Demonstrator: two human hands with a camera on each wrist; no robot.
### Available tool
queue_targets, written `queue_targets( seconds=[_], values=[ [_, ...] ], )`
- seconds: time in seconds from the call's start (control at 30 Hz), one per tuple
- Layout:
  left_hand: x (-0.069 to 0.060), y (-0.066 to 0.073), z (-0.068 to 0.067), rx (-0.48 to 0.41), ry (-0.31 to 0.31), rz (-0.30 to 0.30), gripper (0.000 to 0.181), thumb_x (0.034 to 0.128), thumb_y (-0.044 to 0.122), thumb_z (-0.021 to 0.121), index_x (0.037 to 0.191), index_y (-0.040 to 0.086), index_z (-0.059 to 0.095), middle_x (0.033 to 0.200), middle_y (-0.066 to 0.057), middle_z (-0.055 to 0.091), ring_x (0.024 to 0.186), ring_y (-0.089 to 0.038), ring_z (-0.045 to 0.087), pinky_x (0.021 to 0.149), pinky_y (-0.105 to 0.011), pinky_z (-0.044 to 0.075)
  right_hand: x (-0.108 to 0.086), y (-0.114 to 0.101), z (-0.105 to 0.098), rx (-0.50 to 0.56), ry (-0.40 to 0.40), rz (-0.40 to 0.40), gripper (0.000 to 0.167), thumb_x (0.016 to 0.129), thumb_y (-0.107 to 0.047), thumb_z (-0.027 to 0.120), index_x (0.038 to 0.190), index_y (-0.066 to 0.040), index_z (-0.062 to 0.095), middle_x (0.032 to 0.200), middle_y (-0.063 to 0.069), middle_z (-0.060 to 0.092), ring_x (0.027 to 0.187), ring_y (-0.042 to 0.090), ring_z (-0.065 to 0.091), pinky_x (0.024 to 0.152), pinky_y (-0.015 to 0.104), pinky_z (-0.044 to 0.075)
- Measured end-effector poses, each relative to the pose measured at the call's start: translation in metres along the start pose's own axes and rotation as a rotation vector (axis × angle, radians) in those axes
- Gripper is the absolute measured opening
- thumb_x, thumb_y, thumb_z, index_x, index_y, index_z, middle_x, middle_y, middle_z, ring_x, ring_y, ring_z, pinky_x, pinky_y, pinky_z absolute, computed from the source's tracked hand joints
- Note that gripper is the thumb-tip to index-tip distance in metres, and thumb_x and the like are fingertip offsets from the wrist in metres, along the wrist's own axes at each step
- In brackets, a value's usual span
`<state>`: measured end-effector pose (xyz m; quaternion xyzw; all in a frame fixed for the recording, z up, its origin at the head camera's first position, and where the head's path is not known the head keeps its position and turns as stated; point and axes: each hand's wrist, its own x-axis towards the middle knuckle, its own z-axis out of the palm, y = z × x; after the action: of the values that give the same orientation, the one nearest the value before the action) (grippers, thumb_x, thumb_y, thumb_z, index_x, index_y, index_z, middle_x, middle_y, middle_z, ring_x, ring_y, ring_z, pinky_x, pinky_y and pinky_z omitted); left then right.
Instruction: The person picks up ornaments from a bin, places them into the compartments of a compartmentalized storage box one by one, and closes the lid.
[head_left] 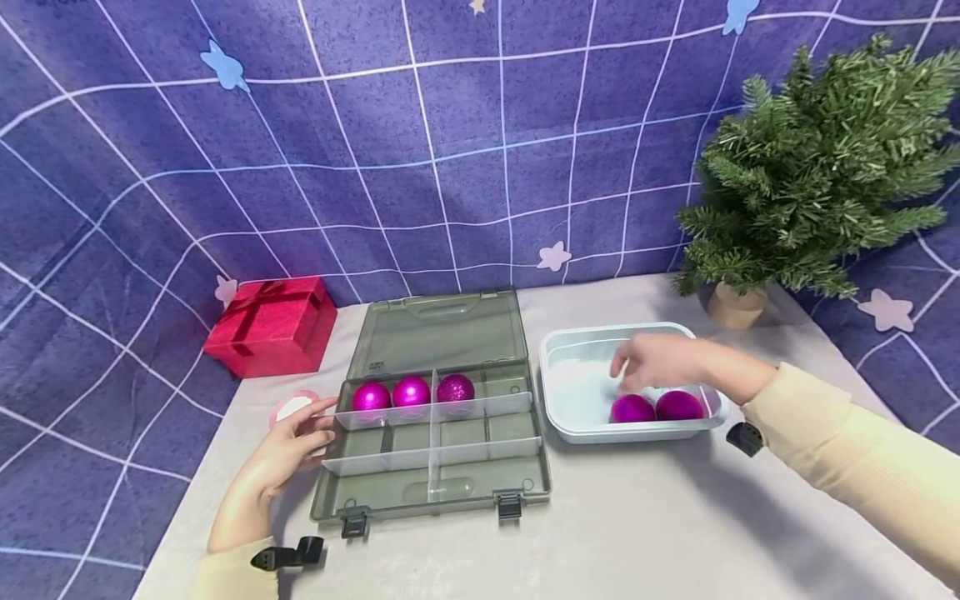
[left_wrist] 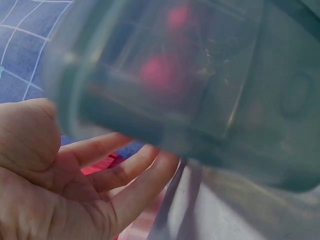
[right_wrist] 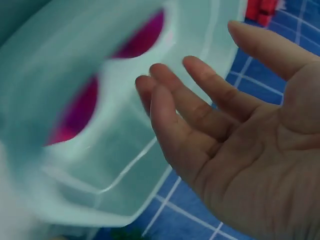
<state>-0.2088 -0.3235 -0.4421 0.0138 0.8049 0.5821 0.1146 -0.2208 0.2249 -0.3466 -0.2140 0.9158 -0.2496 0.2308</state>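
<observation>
A grey see-through divider box [head_left: 360,487] lies with its lid laid back on the table. Three magenta baubles sit in its back row: two shiny ones, the left [head_left: 371,402] and the middle [head_left: 411,392], and a glittery one [head_left: 456,389]. My left hand [head_left: 281,454] is at the box's left side, fingertips by its wall, holding nothing visible. Over the pale blue tray [head_left: 573,435] hovers my right hand [head_left: 663,362], empty, its fingers loosely bent. Below it, two magenta baubles, one [head_left: 632,409] left of the other [head_left: 679,406], rest along the tray's near side.
A red gift box [head_left: 288,329] with a dark ribbon stands at the back left. Beside my left hand lies a round pink-and-white item [head_left: 294,406]. At the back right, a small artificial fir tree [head_left: 817,167] stands before the blue gridded cloth [head_left: 465,108].
</observation>
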Motion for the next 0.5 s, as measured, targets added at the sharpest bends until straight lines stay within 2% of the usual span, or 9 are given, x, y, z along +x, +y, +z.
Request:
queue_targets(
  seconds=[0.1,0.23,0.5],
  values=[
    [-0.001,0.000,0.000,-0.008,0.000,0.010,0.059,0.0953,-0.002,0.060,0.150,-0.007,0.039,0.117,-0.014,0.058,0.091,-0.011,0.064,0.071,-0.033,0.057,-0.004,0.011,0.006,-0.043,-0.001,0.028,0.033,0.086,-0.023,0.078,0.106,0.001,0.068,0.095,0.007,0.073,0.085,0.018,0.066,0.083,0.042,0.053],
    [-0.001,0.000,-0.001,-0.013,0.002,0.014,0.057,0.0950,-0.002,0.060,0.149,-0.005,0.043,0.115,-0.010,0.059,0.090,-0.011,0.064,0.071,-0.033,0.057,-0.006,0.016,0.014,-0.026,-0.004,0.018,0.033,0.085,-0.025,0.079,0.104,0.000,0.068,0.093,0.006,0.074,0.089,0.019,0.066,0.087,0.045,0.051],
    [-0.001,0.000,-0.001,-0.025,-0.003,0.007,0.054,0.0952,-0.002,0.061,0.148,0.004,0.050,0.115,-0.009,0.059,0.092,-0.011,0.064,0.072,-0.033,0.057,-0.001,0.017,0.024,-0.028,-0.004,0.007,0.029,0.081,-0.020,0.082,0.101,-0.005,0.068,0.091,0.004,0.073,0.082,0.014,0.061,0.082,0.039,0.050]
  ],
)
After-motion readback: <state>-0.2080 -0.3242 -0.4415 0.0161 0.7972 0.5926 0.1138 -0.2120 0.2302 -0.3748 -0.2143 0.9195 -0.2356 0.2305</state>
